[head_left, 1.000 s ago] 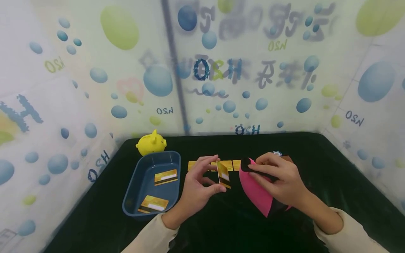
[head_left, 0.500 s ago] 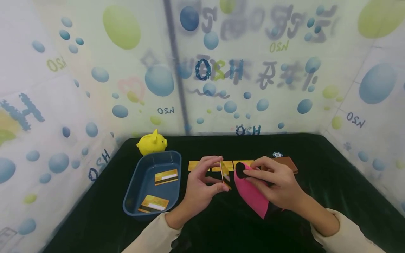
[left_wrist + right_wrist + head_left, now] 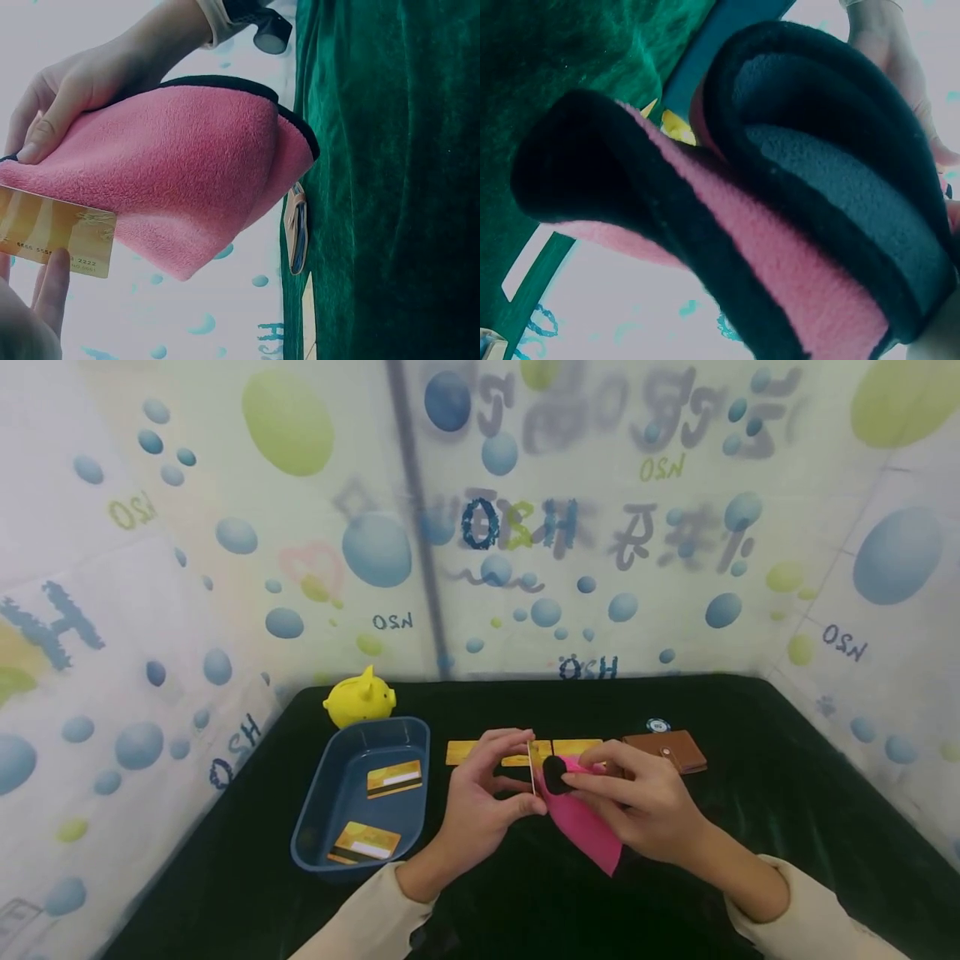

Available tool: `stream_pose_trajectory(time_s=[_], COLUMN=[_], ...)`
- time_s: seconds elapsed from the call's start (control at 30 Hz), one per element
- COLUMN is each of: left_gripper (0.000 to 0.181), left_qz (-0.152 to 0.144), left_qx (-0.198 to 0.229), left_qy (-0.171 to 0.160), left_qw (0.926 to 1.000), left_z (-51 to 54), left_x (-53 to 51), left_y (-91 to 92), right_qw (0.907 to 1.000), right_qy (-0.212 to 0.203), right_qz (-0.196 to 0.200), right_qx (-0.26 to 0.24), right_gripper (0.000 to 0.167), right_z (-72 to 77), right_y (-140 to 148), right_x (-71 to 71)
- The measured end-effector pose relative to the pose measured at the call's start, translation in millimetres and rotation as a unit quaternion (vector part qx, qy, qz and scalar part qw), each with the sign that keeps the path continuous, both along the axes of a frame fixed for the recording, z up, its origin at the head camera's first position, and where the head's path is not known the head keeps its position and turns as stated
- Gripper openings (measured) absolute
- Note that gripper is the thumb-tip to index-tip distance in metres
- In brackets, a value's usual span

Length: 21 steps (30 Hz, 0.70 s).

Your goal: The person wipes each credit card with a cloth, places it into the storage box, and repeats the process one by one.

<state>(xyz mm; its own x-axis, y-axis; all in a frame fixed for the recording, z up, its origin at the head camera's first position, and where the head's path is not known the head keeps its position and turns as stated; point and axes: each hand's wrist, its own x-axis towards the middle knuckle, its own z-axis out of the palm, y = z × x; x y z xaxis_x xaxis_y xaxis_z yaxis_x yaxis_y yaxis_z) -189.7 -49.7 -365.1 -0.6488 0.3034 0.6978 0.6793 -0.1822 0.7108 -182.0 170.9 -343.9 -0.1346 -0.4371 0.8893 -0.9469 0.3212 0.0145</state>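
Note:
My left hand point(image 3: 486, 793) holds a gold card point(image 3: 533, 767) upright by its edges between thumb and fingers; the card is seen nearly edge-on. In the left wrist view the numbered face of the card point(image 3: 64, 232) shows beside the cloth. My right hand point(image 3: 648, 797) pinches a pink cloth point(image 3: 585, 827) with dark edging, its bunched dark part point(image 3: 556, 775) close to the card. Whether cloth and card touch is hard to tell. In the right wrist view the folded cloth point(image 3: 765, 247) fills most of the picture, showing pink and dark grey sides.
A blue tray point(image 3: 315, 802) at left holds two gold cards point(image 3: 394, 779). Behind it stands a yellow piggy bank point(image 3: 360, 697). Gold cards point(image 3: 461, 752) lie in a row beyond my hands. At back right are a brown wallet point(image 3: 678, 748) and a round chip point(image 3: 657, 725).
My right hand has moved left with the cloth, closer to the card, uncovering the wallet. The card in my left hand has turned more edge-on and shifted slightly right.

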Motion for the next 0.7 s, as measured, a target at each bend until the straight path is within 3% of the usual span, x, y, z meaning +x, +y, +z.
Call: stream_pose_trajectory(time_s=[0.17, 0.7], left_gripper=[0.068, 0.065], left_qz=[-0.004, -0.004], left_qx=[0.0, 0.003], left_qy=[0.004, 0.012], left_qw=[1.0, 0.9999], left_z=[-0.2, -4.4], left_x=[0.3, -0.6], left_y=[0.9, 4.6], right_qw=[0.9995, 0.9976], right_qy=[0.03, 0.068], right_qz=[-0.008, 0.0], right_qx=[-0.003, 0.012], right_gripper=[0.026, 0.026], right_z=[0.4, -1.4], right_y=[-2.5, -4.9], right_x=[0.2, 2.2])
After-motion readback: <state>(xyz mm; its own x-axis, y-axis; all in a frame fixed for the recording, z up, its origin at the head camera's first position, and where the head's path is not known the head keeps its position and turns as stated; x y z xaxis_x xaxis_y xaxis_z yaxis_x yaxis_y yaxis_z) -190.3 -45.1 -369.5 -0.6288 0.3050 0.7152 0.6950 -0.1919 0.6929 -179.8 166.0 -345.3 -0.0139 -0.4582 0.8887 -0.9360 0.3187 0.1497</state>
